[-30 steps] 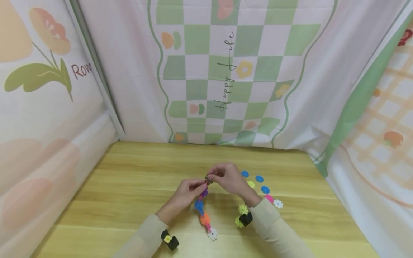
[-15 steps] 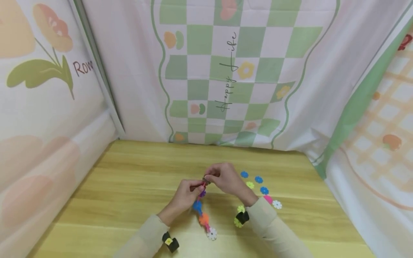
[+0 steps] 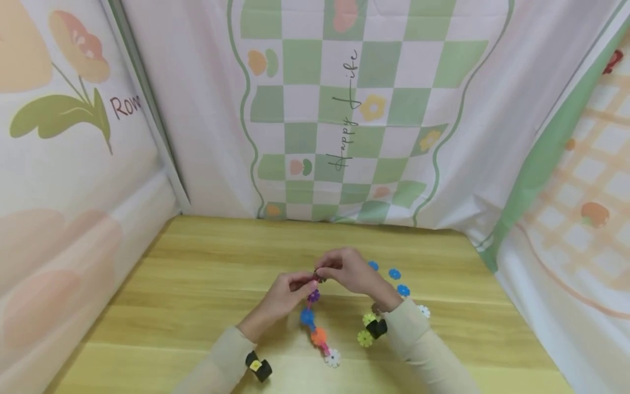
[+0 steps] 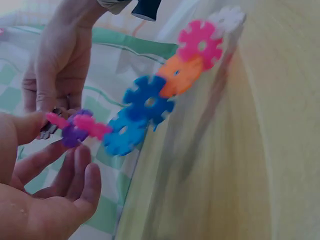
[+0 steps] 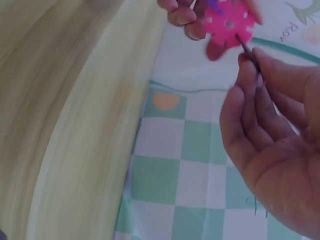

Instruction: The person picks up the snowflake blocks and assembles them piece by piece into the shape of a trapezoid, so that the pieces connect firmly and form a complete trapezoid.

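Observation:
My left hand point(image 3: 280, 298) pinches the pink end disc point(image 5: 230, 24) of a chain of notched snowflake discs. From there the chain runs through a purple disc point(image 4: 75, 130), a pink one, two blue discs point(image 4: 149, 102), an orange disc point(image 4: 180, 75) and another pink disc point(image 4: 201, 44). A white disc point(image 3: 332, 358) forms its lower end. Between thumb and fingertips, my right hand point(image 3: 349, 271) grips a dark brown disc point(image 5: 251, 57). Seen edge-on in the right wrist view, its edge meets the pink disc's rim; how deep it sits in a notch I cannot tell.
Loose discs lie on the wooden table point(image 3: 211, 257) to the right: several blue ones point(image 3: 395, 273), a white one point(image 3: 424, 311) and yellow-green ones point(image 3: 365, 339) beside the right sleeve point(image 3: 406, 328). Patterned curtains point(image 3: 344, 109) rise behind and at both sides.
The chain's lower end has swung a little to the right. Both hands stay together with a slight rightward shift, and the right forearm now covers the loose pink disc on the table.

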